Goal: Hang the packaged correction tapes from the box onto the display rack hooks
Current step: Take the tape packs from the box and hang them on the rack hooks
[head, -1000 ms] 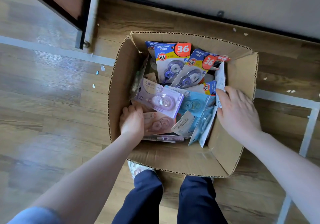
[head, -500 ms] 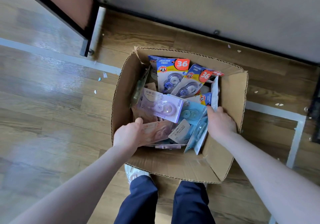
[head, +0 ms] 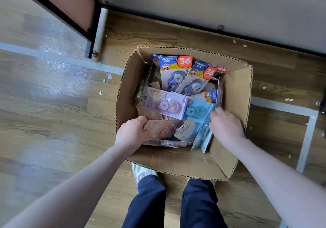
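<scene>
Cardboard box [head: 234, 93] on the floor holds the tapes as your left hand [head: 131, 133] grips a pink pack [head: 161, 128] and your right hand [head: 226, 128] a blue pack [head: 202, 136]; lifting toward hooks likely follows.

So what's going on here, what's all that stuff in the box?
A person stands over an open cardboard box on the wooden floor, both hands inside it. The box holds packaged correction tapes in a loose pile. The left hand grips a pink pack near the front, and the right hand is on the light blue packs at the side. Nothing has been lifted out yet.
</scene>
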A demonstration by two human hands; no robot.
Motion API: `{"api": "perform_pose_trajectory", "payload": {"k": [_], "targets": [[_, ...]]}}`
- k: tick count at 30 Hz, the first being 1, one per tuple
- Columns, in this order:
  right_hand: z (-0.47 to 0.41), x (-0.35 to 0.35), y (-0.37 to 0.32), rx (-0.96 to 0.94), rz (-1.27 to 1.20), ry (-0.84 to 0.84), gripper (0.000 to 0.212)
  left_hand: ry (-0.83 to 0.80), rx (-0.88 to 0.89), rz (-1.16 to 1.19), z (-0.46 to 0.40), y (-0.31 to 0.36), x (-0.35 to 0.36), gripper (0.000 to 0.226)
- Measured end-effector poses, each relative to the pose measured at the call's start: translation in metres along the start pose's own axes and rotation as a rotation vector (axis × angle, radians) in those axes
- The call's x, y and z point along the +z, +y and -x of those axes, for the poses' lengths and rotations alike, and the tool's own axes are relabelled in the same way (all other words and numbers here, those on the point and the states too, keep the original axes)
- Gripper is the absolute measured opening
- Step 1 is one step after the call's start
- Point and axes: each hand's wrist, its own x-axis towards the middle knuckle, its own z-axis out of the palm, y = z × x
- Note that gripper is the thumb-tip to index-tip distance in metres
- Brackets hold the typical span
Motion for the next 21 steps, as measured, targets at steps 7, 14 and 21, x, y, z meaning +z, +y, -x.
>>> {"api": "perform_pose_trajectory", "payload": {"k": [7, 14, 21], "targets": [[0.011, 0.004, 0.000, -0.344, 0.300, -0.134, 0.027, 0.022, 0.038, 0.007, 0.002, -0.004, -0.005, 0.015], [-0.006, 0.014, 0.014, -0.593, 0.371, 0.052, 0.034, 0.075, 0.060, -0.024, 0.002, -0.005, 0.000, 0.012], [-0.017, -0.007, 0.018, -0.851, 0.339, 0.478, 0.025, 0.103, 0.014, 0.066, 0.005, -0.003, -0.002, 0.009]]}}
